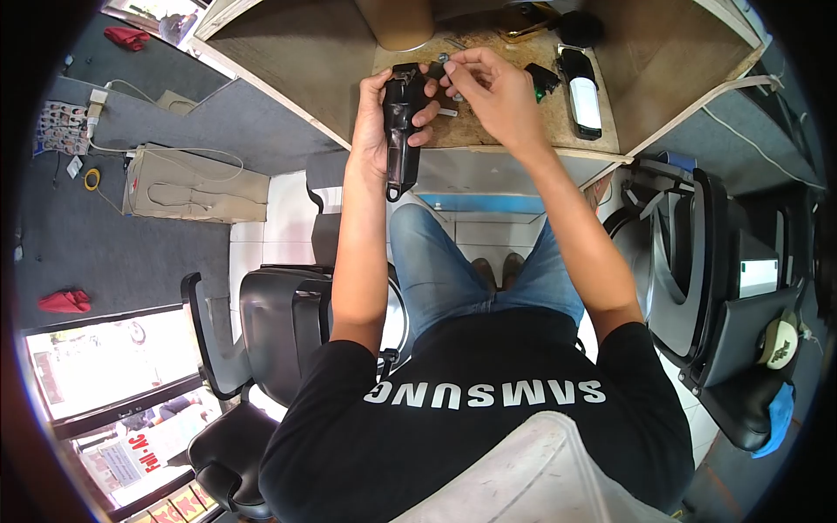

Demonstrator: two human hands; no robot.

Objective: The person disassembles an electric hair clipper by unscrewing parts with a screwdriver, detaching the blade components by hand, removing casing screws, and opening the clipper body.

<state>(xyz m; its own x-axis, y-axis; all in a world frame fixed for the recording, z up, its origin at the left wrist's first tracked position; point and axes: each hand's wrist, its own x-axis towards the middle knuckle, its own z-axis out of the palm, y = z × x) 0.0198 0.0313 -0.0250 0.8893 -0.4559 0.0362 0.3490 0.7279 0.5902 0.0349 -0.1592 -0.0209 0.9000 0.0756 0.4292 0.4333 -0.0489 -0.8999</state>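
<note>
- While the left hand point(384, 118) is closed around the black clipper point(402, 131), the right hand point(499, 91) is narrow, thumb and fingertips together at a small dark part point(443, 59) too small to identify.
- The black clipper is at the upper centre of the frame, head end toward the top edge, hanging loop toward the bottom; no brand is legible on its body.
- Shirt marking: the black shirt point(488, 444) carries "SAMSUNG" in white capitals, inverted in the frame.
- Window marking: a sign point(131, 453) at the lower left shows "Full - AC" in red; its smaller lines are illegible.
- Printed sheet point(63, 129): upper left, rows of small pictures, text illegible.
- Second clipper point(584, 94): black with a bright face panel, lying on the wooden shelf point(471, 129), right of the right hand; no label is readable.
- Black and green item point(540, 81): between the right hand and the second clipper.
- Brown cylinder point(395, 22): top centre, at the rear of the wooden shelf. A dark round object point(580, 29) is farther right.
- Side limits: the left panel point(288, 65) and the right panel point(680, 65) flank the work area. The right hand hides part of the shelf surface.
- View obstruction: a pale cloth-like shape point(514, 475) covers part of the shirt at the bottom.
- Left surroundings: cardboard box point(196, 185), yellow ring point(91, 179) and black chair point(283, 318).
- Right surroundings: a cap point(779, 343) and, below it, a blue cloth point(776, 420).
</note>
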